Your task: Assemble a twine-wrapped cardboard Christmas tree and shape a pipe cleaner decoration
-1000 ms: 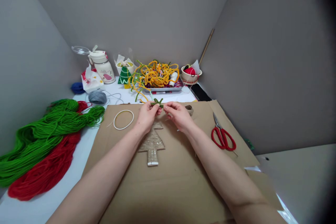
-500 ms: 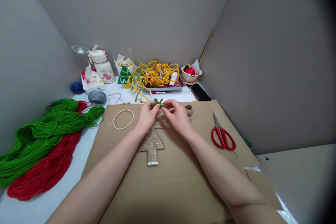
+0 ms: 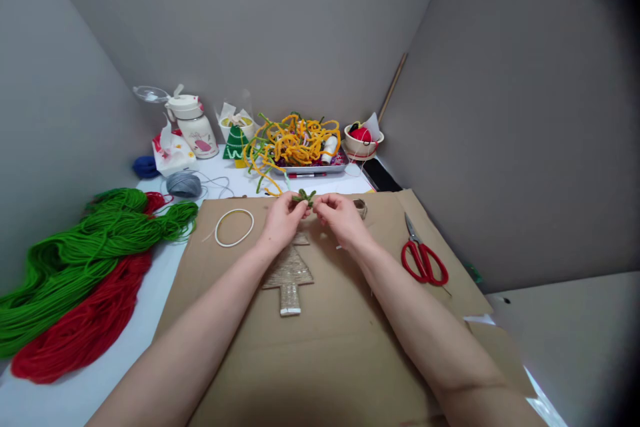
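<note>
Between thumb and fingers, my left hand (image 3: 285,219) pinches a small dark green looped yarn piece (image 3: 304,198), whose loops stick up above the thumb. My right hand (image 3: 341,217) is closed in a pinch just right of that piece; whatever its fingertips hold is too small to make out. Below both hands a tree shape wrapped in brown twine (image 3: 289,273) lies on the cardboard sheet (image 3: 320,360), its top hidden by my left hand. A roll of twine (image 3: 361,207) lies partly behind my right hand.
Red-handled scissors (image 3: 424,260) lie at the right, a white ring (image 3: 235,227) at the left. Green yarn (image 3: 95,240) and red yarn (image 3: 85,327) are heaped at far left. Behind stand a tray (image 3: 310,169) of orange strands, a bowl (image 3: 364,147) and a bottle (image 3: 199,133).
My right hand moved in against the green looped piece, then drew back slightly to the right. My left hand kept its pinch, and the loops turned a little.
</note>
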Tool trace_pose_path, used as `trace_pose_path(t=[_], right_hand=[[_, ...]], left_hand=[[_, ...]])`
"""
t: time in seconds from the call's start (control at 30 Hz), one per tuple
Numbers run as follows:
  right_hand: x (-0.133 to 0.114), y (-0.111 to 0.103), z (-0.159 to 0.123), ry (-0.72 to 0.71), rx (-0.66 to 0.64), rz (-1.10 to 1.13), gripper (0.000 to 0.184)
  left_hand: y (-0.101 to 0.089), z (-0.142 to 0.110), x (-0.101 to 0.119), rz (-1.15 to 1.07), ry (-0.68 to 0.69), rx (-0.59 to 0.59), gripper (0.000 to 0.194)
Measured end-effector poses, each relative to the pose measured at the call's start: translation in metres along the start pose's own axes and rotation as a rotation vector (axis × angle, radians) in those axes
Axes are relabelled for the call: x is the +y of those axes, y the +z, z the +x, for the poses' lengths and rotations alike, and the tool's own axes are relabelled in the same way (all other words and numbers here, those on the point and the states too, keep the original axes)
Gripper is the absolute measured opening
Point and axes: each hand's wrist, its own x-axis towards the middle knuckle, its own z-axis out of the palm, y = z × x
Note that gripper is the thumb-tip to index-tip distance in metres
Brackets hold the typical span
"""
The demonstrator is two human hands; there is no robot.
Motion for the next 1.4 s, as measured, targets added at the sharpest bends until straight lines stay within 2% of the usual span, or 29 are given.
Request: trace_pose_path(t=[0.2, 0.37, 0.47, 0.63, 0.8, 0.9, 1.0, 1.07, 1.17, 1.23, 1.3, 1.4], right_hand=[[0.001, -0.003, 0.001, -0.065, 0.019, -0.078, 0.013], [0.000, -0.003, 0.000, -0.138, 0.028, -0.153, 0.012], [-0.001, -0.002, -0.001, -0.129, 0.033, -0.166, 0.012], [-0.002, 0.001, -0.001, 0.001, 0.057, -0.086, 0.010], [-0.003, -0.005, 0.004, 0.313, -0.123, 0.235, 0.014], [-0.003, -0.009, 0.007, 0.364, -0.185, 0.259, 0.013], [-0.003, -0.009, 0.006, 0.366, -0.193, 0.254, 0.012], [-0.003, -0.006, 0.003, 0.233, -0.124, 0.166, 0.009], [-0.006, -0.001, -0.004, -0.166, 0.023, -0.140, 0.006], [-0.008, 0.000, -0.008, -0.383, 0.047, -0.349, 0.006], [-0.009, 0.000, -0.011, -0.503, 0.028, -0.511, 0.012], [-0.009, -0.003, -0.012, -0.575, -0.003, -0.661, 0.018]], left_hand=[[0.002, -0.002, 0.008, -0.226, -0.112, -0.018, 0.018], [-0.002, -0.002, 0.012, -0.186, -0.117, -0.052, 0.016], [-0.004, 0.000, 0.013, -0.123, -0.116, -0.065, 0.014], [-0.004, 0.001, 0.005, -0.005, -0.057, -0.046, 0.011], [-0.002, -0.004, -0.001, 0.230, 0.126, -0.037, 0.007], [-0.002, -0.006, 0.001, 0.285, 0.176, -0.033, 0.005], [-0.002, -0.005, 0.001, 0.267, 0.148, -0.049, 0.005], [-0.003, -0.002, 0.000, 0.190, 0.074, -0.067, 0.008], [-0.003, 0.002, 0.000, -0.008, -0.056, -0.046, 0.012], [-0.003, 0.003, 0.000, -0.108, -0.107, -0.016, 0.013], [-0.003, 0.003, 0.001, -0.155, -0.129, -0.001, 0.014], [-0.002, 0.002, 0.000, -0.148, -0.129, 0.007, 0.014]])
